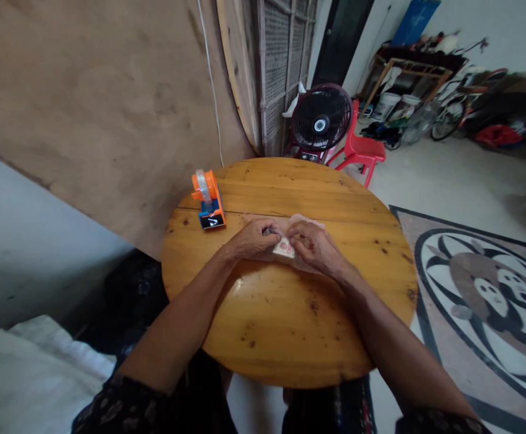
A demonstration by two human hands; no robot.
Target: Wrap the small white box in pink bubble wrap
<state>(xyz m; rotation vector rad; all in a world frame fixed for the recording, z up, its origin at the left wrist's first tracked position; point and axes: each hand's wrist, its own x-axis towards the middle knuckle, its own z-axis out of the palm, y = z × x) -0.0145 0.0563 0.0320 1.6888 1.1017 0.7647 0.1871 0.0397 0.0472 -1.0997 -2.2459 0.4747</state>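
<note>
A small white packet with red print (pixel 284 248) lies between my two hands over the middle of the round table. Beneath it spreads a thin, see-through pinkish plastic wrap (pixel 307 219), crumpled at its far right. My left hand (pixel 257 237) is closed, thumb and fingers pinched at the packet's upper left edge. On the other side my right hand (pixel 313 246) has its fingers bent in and pressed together at the packet's right edge. The fingertips hide part of the packet, and whether they also grip the wrap is unclear.
An orange and blue tape dispenser (pixel 209 202) with a roll of clear tape stands at the table's (pixel 290 325) far left. Beyond the table are a fan (pixel 321 120) and a red chair (pixel 363 147). A wooden board (pixel 109 90) rises at the left.
</note>
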